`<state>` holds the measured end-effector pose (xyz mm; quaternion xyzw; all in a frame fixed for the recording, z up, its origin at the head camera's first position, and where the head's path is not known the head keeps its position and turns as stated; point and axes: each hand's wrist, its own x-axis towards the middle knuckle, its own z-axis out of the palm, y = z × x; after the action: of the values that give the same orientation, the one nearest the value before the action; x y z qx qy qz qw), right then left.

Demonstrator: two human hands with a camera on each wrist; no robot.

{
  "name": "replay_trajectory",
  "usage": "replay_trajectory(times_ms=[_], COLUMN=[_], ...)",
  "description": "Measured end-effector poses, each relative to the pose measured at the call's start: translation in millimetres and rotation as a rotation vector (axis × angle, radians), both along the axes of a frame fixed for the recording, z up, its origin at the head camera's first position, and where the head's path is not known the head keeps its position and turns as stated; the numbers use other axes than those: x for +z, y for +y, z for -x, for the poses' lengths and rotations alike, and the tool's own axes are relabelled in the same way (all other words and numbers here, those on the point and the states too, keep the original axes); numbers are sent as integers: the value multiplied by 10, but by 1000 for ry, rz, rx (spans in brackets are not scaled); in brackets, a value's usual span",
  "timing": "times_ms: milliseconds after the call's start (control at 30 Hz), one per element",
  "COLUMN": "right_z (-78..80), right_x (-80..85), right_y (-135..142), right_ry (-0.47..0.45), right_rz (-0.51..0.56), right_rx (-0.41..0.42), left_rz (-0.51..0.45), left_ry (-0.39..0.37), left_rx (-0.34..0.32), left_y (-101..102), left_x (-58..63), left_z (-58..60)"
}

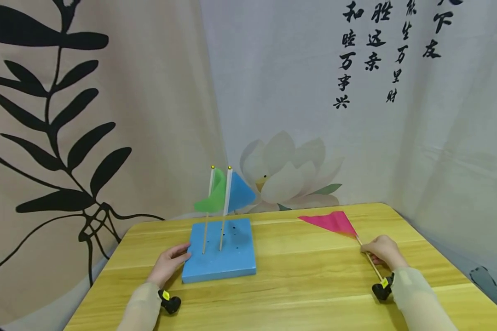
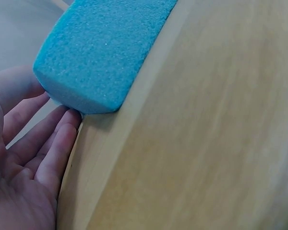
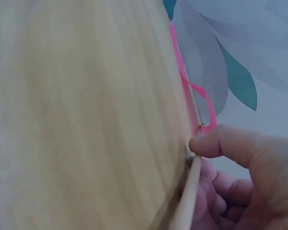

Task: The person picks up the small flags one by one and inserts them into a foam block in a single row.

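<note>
A blue foam block (image 1: 220,266) with small holes lies flat on the wooden table. Standing upright in it are a green flag (image 1: 216,193) and a blue flag (image 1: 239,192) on thin sticks. My left hand (image 1: 170,264) rests against the block's left side, its fingers fairly straight; in the left wrist view the fingertips of this hand (image 2: 43,148) are right at the block's edge. Over at the right, my right hand (image 1: 383,250) pinches the stick of a pink triangular flag (image 1: 333,223) between thumb and fingers. The pink cloth points left, low over the table.
The wooden table (image 1: 298,294) runs under both hands, with its far edge close behind the block and flag. Behind it hangs a printed cloth backdrop (image 1: 273,69) with leaves, a lotus and writing. Each wrist wears a small black device.
</note>
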<state>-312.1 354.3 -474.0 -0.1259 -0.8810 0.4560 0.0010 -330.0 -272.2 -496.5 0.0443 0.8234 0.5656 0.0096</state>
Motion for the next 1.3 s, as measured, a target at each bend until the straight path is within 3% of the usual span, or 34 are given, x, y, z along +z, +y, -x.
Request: replay_trajectory(times_ms=[133,400,900,1300], right_z=[-15,15,189,235], right_x=[7,-10,-12,47], right_y=[-7,-72,-460,-809], right_ry=[-20,-40,121,242], right_rz=[71,343,771,873], right_rx=[4,60,162,201], left_rz=[-12,-4,-7,-26], left_ry=[-12,0,7,1], left_rx=[1,-1,3,-4], left_y=[-9,-41,-36,-10], left_x=[-19,-68,-73,-19], left_z=[-11,-5,-3,12])
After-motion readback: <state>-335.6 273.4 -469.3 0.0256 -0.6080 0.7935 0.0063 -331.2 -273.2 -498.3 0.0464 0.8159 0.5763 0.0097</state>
